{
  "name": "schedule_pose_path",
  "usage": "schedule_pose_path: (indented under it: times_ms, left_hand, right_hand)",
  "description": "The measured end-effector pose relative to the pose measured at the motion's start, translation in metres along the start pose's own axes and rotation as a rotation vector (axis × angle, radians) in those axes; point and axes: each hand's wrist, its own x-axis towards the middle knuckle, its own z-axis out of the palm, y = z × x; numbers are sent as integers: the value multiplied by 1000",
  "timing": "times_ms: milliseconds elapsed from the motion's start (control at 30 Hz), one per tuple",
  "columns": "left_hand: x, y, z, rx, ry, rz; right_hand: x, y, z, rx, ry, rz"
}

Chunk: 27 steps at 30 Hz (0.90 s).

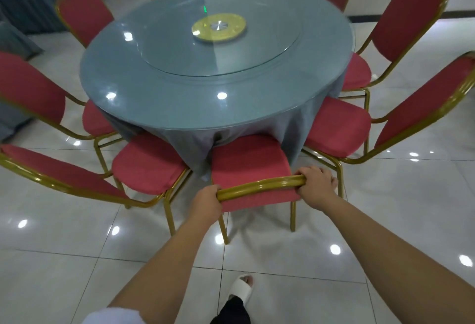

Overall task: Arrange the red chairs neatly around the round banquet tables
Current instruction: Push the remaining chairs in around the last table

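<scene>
1. Left hand (207, 201) and right hand (316, 182): each grip clenched on the near red chair's (250, 162) gold top rail (259, 187).
2. Chair seat tucked under the round worktop (205, 108).
3. No readable writing.

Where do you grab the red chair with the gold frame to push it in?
Grab the curved gold top rail of the red padded chair, from behind, one hand at each end, as the left hand and right hand do; its seat faces the round table.
</scene>
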Motion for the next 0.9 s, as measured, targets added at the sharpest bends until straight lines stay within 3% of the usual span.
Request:
schedule_pose_path:
  times_ms: [367, 600, 767, 900]
  left_hand:
    - [32, 1, 1, 133, -2, 42]
    - [36, -2, -9, 130, -122, 86]
    - [30, 0, -16, 255, -206, 107]
    - [22, -3, -11, 234, -217, 95]
  right_hand:
    - [30, -5, -12, -52, 10, 0]
    - [24, -15, -23, -188, -68, 31]
    - [19, -10, -28, -250, -126, 17]
    - [14, -3, -19, -247, -102, 33]
